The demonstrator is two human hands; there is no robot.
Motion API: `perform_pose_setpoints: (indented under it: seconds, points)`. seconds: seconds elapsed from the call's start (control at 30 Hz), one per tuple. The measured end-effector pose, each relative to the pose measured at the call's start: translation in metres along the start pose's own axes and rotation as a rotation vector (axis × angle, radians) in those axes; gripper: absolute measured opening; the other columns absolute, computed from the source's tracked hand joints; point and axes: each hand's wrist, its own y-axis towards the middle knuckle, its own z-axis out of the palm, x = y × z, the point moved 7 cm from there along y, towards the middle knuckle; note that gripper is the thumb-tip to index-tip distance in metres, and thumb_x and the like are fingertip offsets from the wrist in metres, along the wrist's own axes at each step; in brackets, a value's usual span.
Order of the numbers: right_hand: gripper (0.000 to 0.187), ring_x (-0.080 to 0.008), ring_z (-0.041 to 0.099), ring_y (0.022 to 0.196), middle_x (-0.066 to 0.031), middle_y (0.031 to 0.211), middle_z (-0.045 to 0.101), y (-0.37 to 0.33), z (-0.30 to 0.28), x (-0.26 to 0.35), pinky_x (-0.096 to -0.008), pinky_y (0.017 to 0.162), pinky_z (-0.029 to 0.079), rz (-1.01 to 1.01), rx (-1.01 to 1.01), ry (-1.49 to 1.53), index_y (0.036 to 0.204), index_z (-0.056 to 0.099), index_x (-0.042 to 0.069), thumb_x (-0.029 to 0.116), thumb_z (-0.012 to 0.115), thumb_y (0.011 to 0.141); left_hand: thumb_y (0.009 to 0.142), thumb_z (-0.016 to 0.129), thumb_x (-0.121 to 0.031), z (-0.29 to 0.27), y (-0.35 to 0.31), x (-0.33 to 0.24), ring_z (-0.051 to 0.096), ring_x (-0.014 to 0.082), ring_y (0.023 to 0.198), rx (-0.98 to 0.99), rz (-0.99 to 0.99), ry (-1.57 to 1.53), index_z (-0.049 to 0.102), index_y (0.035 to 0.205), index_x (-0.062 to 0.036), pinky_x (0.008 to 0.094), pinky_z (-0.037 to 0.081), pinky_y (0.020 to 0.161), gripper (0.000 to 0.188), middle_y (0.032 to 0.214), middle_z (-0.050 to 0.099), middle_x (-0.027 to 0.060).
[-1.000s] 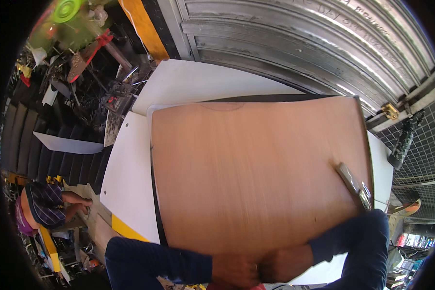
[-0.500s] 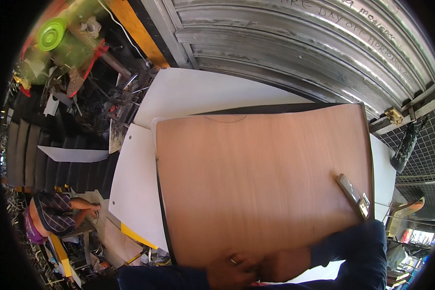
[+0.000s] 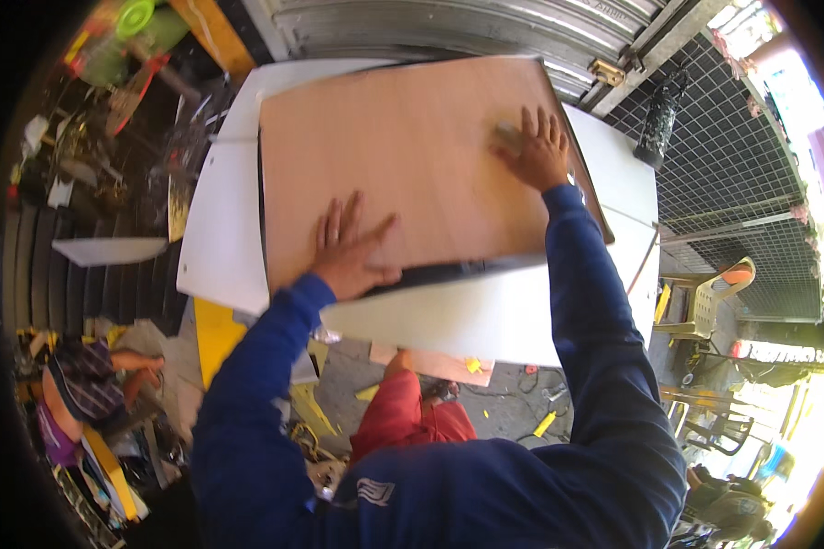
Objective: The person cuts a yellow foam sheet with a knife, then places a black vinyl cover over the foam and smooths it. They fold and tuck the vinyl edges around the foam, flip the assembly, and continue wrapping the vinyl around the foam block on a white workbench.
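A large wood-coloured board (image 3: 430,156) lies on top of white boards (image 3: 485,316) and fills the middle of the view. My left hand (image 3: 348,247) lies flat on it near its front edge, fingers spread. My right hand (image 3: 538,146) is stretched out to the board's far right part, fingers apart, resting on a small greyish tool (image 3: 506,135). The tool is blurred and partly hidden under the fingers. Both arms are in dark blue sleeves.
A metal roller shutter (image 3: 412,23) stands behind the boards, with a wire mesh fence (image 3: 732,183) on the right. A plastic chair (image 3: 716,297) is beyond the right edge. A person (image 3: 82,384) crouches at lower left. Tools and clutter (image 3: 101,101) lie at upper left, yellow scraps (image 3: 545,423) below.
Both hands have left the board's near edge. The left hand now lies flat on the board, and the right arm has reached out onto the tool at the far right. My view has shifted.
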Motion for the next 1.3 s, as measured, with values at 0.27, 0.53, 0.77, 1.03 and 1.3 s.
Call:
perform_pose_setpoints:
  seconds: [0.27,0.53,0.77,1.03,1.3]
  points:
    - [0.047,-0.0453,0.067,0.098,-0.0251,0.099,0.070,-0.035,-0.006,-0.064,-0.0555,0.085,0.052,0.015,0.301,0.307,0.114,0.058,0.006,0.050,0.061,0.097,0.092,0.051,-0.070,0.006,-0.008,-0.001,-0.004,0.0495,0.154,-0.094,0.033,0.172,0.020,0.159,-0.0502,0.0626,0.002,0.122,0.076,0.171,-0.004,0.0150]
    - [0.045,-0.0402,0.071,0.085,-0.0272,0.093,0.071,-0.132,-0.158,0.019,-0.0476,0.069,0.054,0.373,0.360,0.843,0.125,0.053,-0.001,0.037,0.057,0.102,0.097,0.044,-0.069,0.013,-0.013,0.002,0.001,0.0503,0.153,-0.280,0.096,0.201,0.022,0.158,-0.0529,0.0649,0.004,0.122,0.066,0.171,0.001,0.0134]
    - [0.031,-0.0426,0.063,0.053,-0.0203,0.058,0.061,-0.229,-0.148,0.195,-0.0512,0.048,0.050,0.242,0.432,0.608,0.098,0.049,0.001,0.029,0.063,0.098,0.098,0.041,-0.068,0.013,-0.015,0.003,0.008,0.0533,0.151,-0.432,0.181,0.154,0.030,0.156,-0.0505,0.0685,0.011,0.120,0.062,0.169,0.008,0.0162]
    - [0.034,-0.0412,0.064,0.052,-0.0203,0.058,0.062,-0.206,-0.142,0.217,-0.0507,0.049,0.051,0.241,0.613,0.318,0.091,0.048,0.001,0.032,0.061,0.097,0.098,0.047,-0.062,-0.005,-0.019,0.008,0.017,0.0531,0.149,-0.528,0.244,-0.016,0.043,0.151,-0.0444,0.0716,0.014,0.116,0.056,0.163,0.023,0.0234]
    - [0.031,-0.0407,0.069,0.074,-0.0196,0.076,0.070,-0.203,-0.151,0.227,-0.0503,0.065,0.055,-0.138,0.426,0.311,0.096,0.069,0.008,0.038,0.068,0.087,0.089,0.060,0.007,-0.080,-0.050,-0.089,0.061,0.0295,0.122,-0.656,0.975,-1.049,0.064,0.134,-0.0234,0.0338,0.057,0.094,0.055,0.144,0.051,0.0122]
